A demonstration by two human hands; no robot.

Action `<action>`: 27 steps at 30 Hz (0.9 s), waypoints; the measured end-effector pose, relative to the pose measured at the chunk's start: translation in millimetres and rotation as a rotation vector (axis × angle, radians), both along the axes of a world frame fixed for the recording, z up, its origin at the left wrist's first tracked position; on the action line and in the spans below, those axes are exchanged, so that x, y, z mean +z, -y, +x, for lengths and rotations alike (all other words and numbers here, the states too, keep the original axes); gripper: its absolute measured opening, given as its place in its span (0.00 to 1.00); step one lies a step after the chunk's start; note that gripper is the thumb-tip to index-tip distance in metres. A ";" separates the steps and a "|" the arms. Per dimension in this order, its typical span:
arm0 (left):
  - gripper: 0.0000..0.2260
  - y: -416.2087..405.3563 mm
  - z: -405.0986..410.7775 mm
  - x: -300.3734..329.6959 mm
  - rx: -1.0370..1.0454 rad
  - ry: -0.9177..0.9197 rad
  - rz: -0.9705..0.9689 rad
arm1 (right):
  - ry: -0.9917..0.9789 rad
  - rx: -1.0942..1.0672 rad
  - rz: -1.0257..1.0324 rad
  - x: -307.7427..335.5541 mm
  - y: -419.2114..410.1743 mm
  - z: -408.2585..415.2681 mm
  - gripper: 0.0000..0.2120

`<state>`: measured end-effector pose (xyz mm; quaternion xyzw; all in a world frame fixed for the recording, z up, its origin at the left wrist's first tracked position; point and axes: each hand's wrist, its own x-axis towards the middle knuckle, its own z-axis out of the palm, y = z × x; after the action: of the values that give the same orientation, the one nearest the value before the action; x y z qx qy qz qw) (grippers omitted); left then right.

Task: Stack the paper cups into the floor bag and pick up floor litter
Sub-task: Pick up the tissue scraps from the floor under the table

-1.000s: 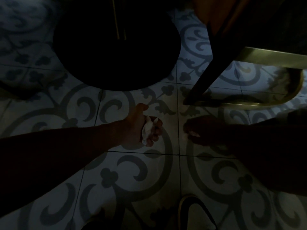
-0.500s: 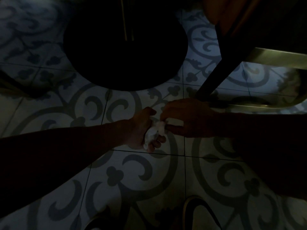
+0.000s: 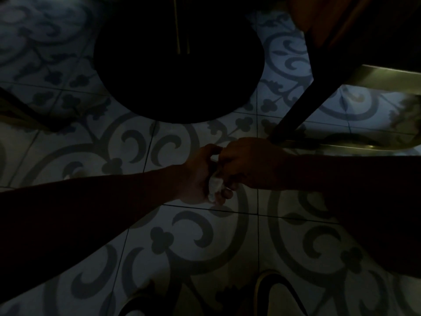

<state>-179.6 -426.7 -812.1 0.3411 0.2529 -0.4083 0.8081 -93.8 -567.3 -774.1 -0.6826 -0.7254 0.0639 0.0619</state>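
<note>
Left hand (image 3: 197,176) fingers curled around crumpled white litter (image 3: 215,187) — right hand (image 3: 248,164) fingers pinch its top, above patterned floor (image 3: 205,247).

Patterned tile floor (image 3: 205,242); round dark table base (image 3: 177,71) & chair leg (image 3: 293,115) on it.

A second ago the right hand (image 3: 248,163) hangs apart from the left hand (image 3: 200,176), low over the floor and lit only in shadow. Now it is up against the left hand, its fingers (image 3: 230,179) pressed onto the crumpled white paper (image 3: 215,185) that the left hand grips. Less of the paper shows, as the right fingers cover its upper part.
</note>
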 end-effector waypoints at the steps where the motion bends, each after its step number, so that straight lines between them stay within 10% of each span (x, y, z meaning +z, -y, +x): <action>1: 0.25 -0.4 -0.7 0.7 0.016 -0.007 0.008 | 0.006 0.010 -0.012 -0.7 -1.8 -0.9 0.09; 27: 0.20 -130.2 -111.7 -2.7 0.455 -0.083 0.361 | -0.111 0.128 -0.154 -22.5 -99.7 -55.3 0.21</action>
<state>-291.2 -296.5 -814.8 0.3967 0.4242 -0.1785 0.7942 -149.1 -467.6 -796.5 -0.6329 -0.7560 0.1609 0.0453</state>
